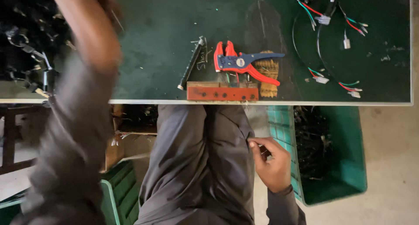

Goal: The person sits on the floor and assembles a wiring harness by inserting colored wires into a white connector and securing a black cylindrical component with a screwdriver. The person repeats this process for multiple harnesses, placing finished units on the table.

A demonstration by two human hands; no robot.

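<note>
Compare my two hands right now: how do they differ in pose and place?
The left hand is raised over the table's far left and motion-blurred; the right hand is sharp and low, below the table edge. The left hand's fingers can't be made out; the right hand's fingers pinch at the trouser leg by the green crate. Both arms wear grey sleeves.

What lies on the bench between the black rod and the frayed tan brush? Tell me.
In the head view, the red-and-blue wire stripper lies between the black rod and the tan brush, its red handle crossing the brush.
</note>
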